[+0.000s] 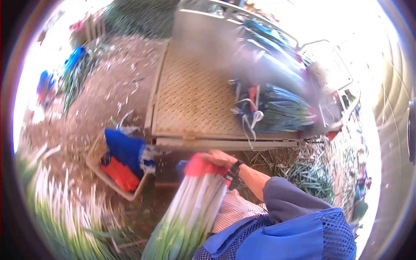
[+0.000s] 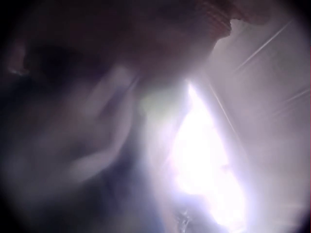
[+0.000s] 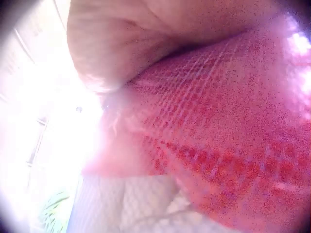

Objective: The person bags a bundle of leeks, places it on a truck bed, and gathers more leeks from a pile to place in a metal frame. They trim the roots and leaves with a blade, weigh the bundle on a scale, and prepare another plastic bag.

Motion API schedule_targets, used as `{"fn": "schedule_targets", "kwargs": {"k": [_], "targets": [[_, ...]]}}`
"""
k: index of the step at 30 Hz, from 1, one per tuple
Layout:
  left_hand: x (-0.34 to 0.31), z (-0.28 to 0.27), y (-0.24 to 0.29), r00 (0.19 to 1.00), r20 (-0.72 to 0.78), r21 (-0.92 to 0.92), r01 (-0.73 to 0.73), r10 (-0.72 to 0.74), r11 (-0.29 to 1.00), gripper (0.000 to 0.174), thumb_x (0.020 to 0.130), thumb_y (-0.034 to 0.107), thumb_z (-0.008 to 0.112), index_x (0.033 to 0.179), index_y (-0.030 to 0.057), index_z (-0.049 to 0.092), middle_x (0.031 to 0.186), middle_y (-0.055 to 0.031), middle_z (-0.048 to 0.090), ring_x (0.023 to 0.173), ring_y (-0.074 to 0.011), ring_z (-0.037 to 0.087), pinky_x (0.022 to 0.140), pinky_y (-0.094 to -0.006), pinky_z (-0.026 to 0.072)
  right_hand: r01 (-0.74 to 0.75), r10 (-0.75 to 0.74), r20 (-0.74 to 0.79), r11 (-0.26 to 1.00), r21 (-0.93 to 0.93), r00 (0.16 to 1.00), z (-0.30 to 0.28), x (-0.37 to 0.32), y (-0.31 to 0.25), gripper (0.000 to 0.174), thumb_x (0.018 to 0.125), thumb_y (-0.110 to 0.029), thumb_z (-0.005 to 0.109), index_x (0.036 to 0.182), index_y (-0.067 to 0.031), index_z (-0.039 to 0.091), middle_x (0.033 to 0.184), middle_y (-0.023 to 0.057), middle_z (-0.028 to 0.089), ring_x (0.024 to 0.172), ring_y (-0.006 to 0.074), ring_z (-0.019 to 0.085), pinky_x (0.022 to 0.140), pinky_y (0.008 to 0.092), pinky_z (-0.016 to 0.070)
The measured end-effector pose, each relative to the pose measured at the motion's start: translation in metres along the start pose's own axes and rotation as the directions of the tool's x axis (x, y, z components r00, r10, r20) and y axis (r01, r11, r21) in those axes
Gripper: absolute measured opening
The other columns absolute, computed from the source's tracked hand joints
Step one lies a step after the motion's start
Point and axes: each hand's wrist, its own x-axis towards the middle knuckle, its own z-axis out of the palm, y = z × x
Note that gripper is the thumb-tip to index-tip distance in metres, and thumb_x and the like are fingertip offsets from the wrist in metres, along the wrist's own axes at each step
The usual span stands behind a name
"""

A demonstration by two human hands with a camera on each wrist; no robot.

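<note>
A thick bundle of long green onions (image 1: 190, 203), white stalks up and green leaves down, leans at a slant in front of the body. Red mesh (image 1: 200, 164) wraps its white end. My right hand (image 1: 222, 158) holds that wrapped end from above, its fingers lying over the mesh. Close up in the right wrist view, the palm (image 3: 126, 39) bears on the red mesh (image 3: 218, 121), which is drawn into folds. My left hand is hidden in the head view; the left wrist view shows dark, blurred skin (image 2: 209, 19) along the top.
A metal cart with a patterned bed (image 1: 190, 95) stands ahead, bearing tied onion bundles (image 1: 286, 108) on its right side. At left, a crate (image 1: 93, 162) contains blue mesh (image 1: 123, 149) and red mesh (image 1: 121, 173). Loose onions (image 1: 60, 203) lie at lower left, leaf scraps (image 1: 310, 173) at right.
</note>
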Motion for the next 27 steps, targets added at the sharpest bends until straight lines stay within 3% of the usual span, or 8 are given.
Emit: {"fn": "schedule_targets", "kwargs": {"k": [1, 5, 9, 14, 18, 22, 23, 27], "targets": [[0.010, 0.018, 0.010, 0.999, 0.048, 0.006, -0.018, 0.017, 1.000, 0.025, 0.094, 0.011, 0.062, 0.114, -0.0031, 0.069, 0.096, -0.0117, 0.065, 0.092, -0.0238, 0.062, 0.080, -0.0356, 0.0508, -0.079, 0.079, 0.011, 0.993, 0.083, 0.997, -0.014, -0.017, 0.002, 0.072, 0.090, -0.064, 0.058, 0.098, 0.0059, 0.074, 0.099, 0.0232, 0.074, 0.095, 0.0322, 0.069, 0.085, 0.0453, 0.0496], [0.041, 0.095, 0.051, 0.975, 0.211, 0.024, -0.081, 0.074, 0.996, 0.025, 0.095, 0.011, 0.062, 0.114, -0.0030, 0.069, 0.096, -0.0113, 0.065, 0.090, -0.0233, 0.062, 0.079, -0.0354, 0.0507, -0.080, 0.092, -0.161, 0.994, 0.079, 0.983, -0.058, -0.044, 0.042, 0.076, 0.090, -0.067, 0.057, 0.112, 0.0037, 0.073, 0.113, 0.0221, 0.074, 0.105, 0.0327, 0.069, 0.091, 0.0425, 0.0503], [0.054, 0.173, 0.081, 0.947, 0.305, 0.038, -0.116, 0.099, 0.992, 0.025, 0.095, 0.012, 0.062, 0.113, -0.0030, 0.069, 0.095, -0.0110, 0.064, 0.089, -0.0227, 0.062, 0.078, -0.0352, 0.0505, -0.127, 0.153, -0.138, 0.976, 0.180, 0.979, -0.110, -0.042, 0.064, 0.078, 0.089, -0.067, 0.058, 0.126, 0.0001, 0.070, 0.122, 0.0208, 0.072, 0.114, 0.0313, 0.067, 0.099, 0.0397, 0.0481], [0.057, 0.276, 0.116, 0.922, 0.372, 0.062, -0.141, 0.108, 0.988, 0.025, 0.095, 0.013, 0.062, 0.113, -0.0029, 0.070, 0.095, -0.0105, 0.064, 0.088, -0.0220, 0.062, 0.077, -0.0349, 0.0503, -0.131, 0.153, -0.232, 0.986, 0.107, 0.961, -0.197, -0.022, 0.085, 0.087, 0.085, -0.074, 0.054, 0.119, 0.0057, 0.068, 0.122, 0.0308, 0.067, 0.115, 0.0413, 0.065, 0.099, 0.0447, 0.0472], [0.052, 0.342, 0.141, 0.895, 0.431, 0.084, -0.170, 0.119, 0.982, 0.025, 0.096, 0.014, 0.062, 0.112, -0.0028, 0.070, 0.094, -0.0102, 0.064, 0.087, -0.0214, 0.062, 0.076, -0.0347, 0.0502, -0.164, 0.188, -0.275, 0.981, 0.107, 0.943, -0.280, -0.047, 0.083, 0.086, 0.085, -0.075, 0.055, 0.121, 0.0027, 0.068, 0.123, 0.0273, 0.068, 0.117, 0.0408, 0.064, 0.101, 0.0433, 0.0466], [0.041, 0.395, 0.160, 0.856, 0.495, 0.104, -0.228, 0.148, 0.968, 0.025, 0.096, 0.014, 0.062, 0.112, -0.0027, 0.070, 0.093, -0.0099, 0.064, 0.086, -0.0209, 0.062, 0.075, -0.0345, 0.0501, -0.076, 0.205, -0.384, 0.943, 0.325, 0.900, -0.318, -0.085, 0.134, 0.079, 0.086, -0.068, 0.060, 0.123, 0.0021, 0.067, 0.122, 0.0237, 0.070, 0.115, 0.0355, 0.066, 0.100, 0.0407, 0.0473], [0.038, 0.408, 0.165, 0.844, 0.511, 0.101, -0.249, 0.165, 0.963, 0.024, 0.096, 0.014, 0.062, 0.112, -0.0027, 0.070, 0.093, -0.0098, 0.063, 0.086, -0.0208, 0.062, 0.075, -0.0344, 0.0500, -0.166, 0.332, -0.433, 0.911, 0.378, 0.838, -0.316, -0.096, 0.154, 0.075, 0.088, -0.065, 0.061, 0.118, 0.0036, 0.069, 0.114, 0.0229, 0.071, 0.108, 0.0343, 0.067, 0.097, 0.0401, 0.0485], [0.020, 0.456, 0.192, 0.782, 0.569, 0.085, -0.362, 0.253, 0.928, 0.024, 0.096, 0.015, 0.062, 0.111, -0.0026, 0.070, 0.093, -0.0094, 0.063, 0.085, -0.0202, 0.062, 0.074, -0.0342, 0.0499, -0.100, 0.514, -0.412, 0.708, 0.700, 0.752, -0.290, -0.155, 0.230, 0.066, 0.091, -0.054, 0.066, 0.121, 0.0046, 0.067, 0.114, 0.0171, 0.071, 0.104, 0.0257, 0.065, 0.093, 0.0368, 0.0487]]}}
